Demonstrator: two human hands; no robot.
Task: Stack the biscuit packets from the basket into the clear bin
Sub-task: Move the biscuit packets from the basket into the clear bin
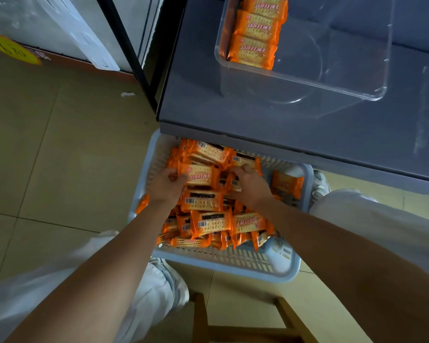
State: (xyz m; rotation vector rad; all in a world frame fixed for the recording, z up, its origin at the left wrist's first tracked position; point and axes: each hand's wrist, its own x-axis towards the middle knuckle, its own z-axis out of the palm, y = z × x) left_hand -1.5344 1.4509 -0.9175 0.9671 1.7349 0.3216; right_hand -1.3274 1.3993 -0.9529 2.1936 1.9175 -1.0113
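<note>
Biscuit packets [208, 224], orange, heap a pale basket [233, 273] on the tan tiled floor [60, 144], its far end hidden under a grey table [258, 115]. More lie in the clear bin [307, 82] on it, cut off. My left hand [167, 185] grips one packet [200, 175]; my right hand [252, 184] curls into the heap, grasp unclear.

Grey table [282, 120]; wooden stool [245, 329] near bottom edge; white scrap [128, 94] on tiled floor [47, 157].
</note>
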